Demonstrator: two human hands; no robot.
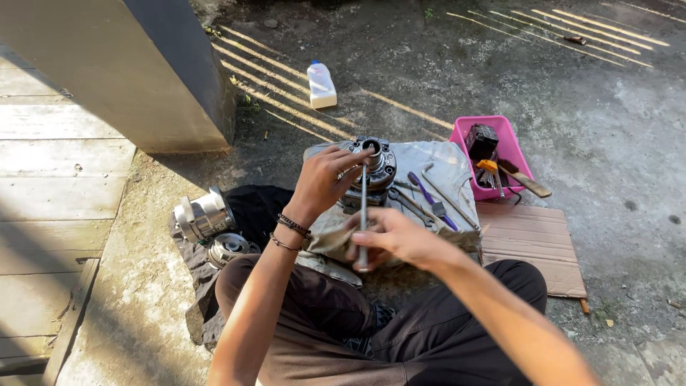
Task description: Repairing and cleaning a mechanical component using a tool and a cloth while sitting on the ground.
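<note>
Person seated on concrete floor, engine part on a grey cloth at 12 o'clock. Left hand curls over the part, steadying it. Right hand closed around a long metal rod tool, held upright into the part's centre. Pink tray of tools at 2 o'clock.

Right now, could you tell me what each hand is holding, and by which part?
The right hand grips a long metal rod tool near its lower end. The left hand steadies the round metal engine part at its rim.
</note>
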